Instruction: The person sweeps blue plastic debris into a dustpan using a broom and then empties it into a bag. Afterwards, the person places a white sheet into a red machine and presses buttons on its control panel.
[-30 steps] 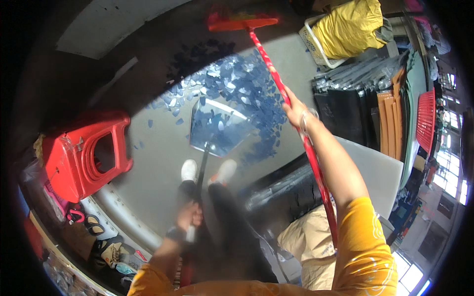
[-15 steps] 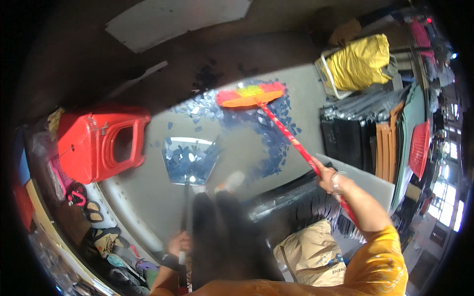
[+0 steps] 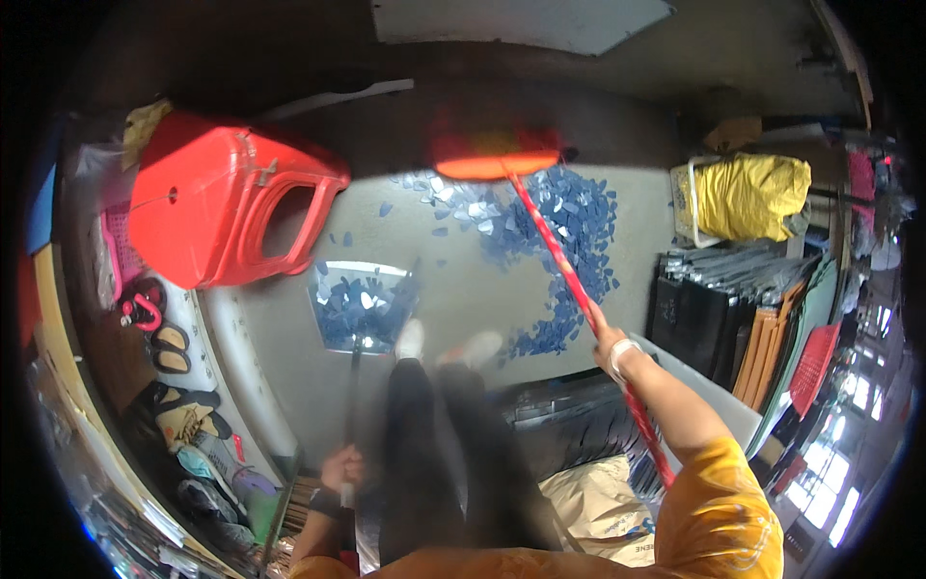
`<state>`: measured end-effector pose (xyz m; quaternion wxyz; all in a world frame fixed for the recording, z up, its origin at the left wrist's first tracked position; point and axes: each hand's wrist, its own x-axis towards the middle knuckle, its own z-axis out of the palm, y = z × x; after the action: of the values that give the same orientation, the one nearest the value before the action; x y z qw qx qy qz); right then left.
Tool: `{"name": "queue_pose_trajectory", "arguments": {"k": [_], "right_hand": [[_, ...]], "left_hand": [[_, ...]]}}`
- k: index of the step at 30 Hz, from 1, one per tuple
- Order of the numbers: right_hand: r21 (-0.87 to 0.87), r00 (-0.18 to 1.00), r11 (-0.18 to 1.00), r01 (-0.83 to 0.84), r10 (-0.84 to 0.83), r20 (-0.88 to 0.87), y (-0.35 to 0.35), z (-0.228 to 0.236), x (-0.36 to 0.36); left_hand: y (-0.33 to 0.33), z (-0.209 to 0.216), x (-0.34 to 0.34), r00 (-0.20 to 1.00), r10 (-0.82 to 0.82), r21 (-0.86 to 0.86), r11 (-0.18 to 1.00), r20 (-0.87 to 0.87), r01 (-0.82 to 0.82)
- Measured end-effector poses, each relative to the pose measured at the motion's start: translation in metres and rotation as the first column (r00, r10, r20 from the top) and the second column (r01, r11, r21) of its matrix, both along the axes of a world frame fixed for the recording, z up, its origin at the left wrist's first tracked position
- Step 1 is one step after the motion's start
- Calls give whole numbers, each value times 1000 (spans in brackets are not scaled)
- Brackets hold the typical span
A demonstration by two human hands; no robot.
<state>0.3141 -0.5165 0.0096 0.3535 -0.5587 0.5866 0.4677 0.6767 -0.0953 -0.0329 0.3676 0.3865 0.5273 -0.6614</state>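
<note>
My right hand [image 3: 614, 349] is closed around the red handle of a broom [image 3: 559, 253]. Its orange head [image 3: 497, 167] is at the far side of the floor, with the red and yellow bristles blurred in the dark shadow. Many small dark-blue scraps [image 3: 584, 217] lie in a curved heap beside and on the near side of the broom head. Low on the left, my left hand [image 3: 342, 469] grips the dark upright handle of a dustpan [image 3: 328, 334]. The see-through pan rests on the floor in front of my feet, with blue scraps in it.
At the left lies a red plastic stool [image 3: 193, 207], tipped on its side. Shoes [image 3: 174, 349] line a shelf below it. To the right are a yellow sack [image 3: 752, 198], stacked black and orange sheets [image 3: 699, 304] and a red basket [image 3: 815, 367]. A brown paper sack [image 3: 598, 507] is near my legs.
The broom head has moved farther off and to the left relative to the scraps, its bristles now in the shadow. My view has turned slightly. Both hands keep their grips.
</note>
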Motion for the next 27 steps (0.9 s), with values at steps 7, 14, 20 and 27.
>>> {"name": "queue_pose_trajectory", "arguments": {"k": [7, 14, 20, 27], "right_hand": [[-211, 955, 977, 20, 44, 294, -50, 64, 85], [-114, 980, 974, -195, 198, 17, -20, -30, 150], [-30, 907, 908, -418, 419, 41, -12, 116, 90], [21, 787, 790, -613, 608, 108, 32, 37, 180]], "left_hand": [[54, -20, 6, 996, -55, -85, 995, 66, 61], [91, -16, 8, 947, -226, -25, 971, 229, 237], [117, 0, 9, 944, -193, -37, 977, 269, 210], [123, -2, 14, 843, -383, -22, 906, 378, 422]]}}
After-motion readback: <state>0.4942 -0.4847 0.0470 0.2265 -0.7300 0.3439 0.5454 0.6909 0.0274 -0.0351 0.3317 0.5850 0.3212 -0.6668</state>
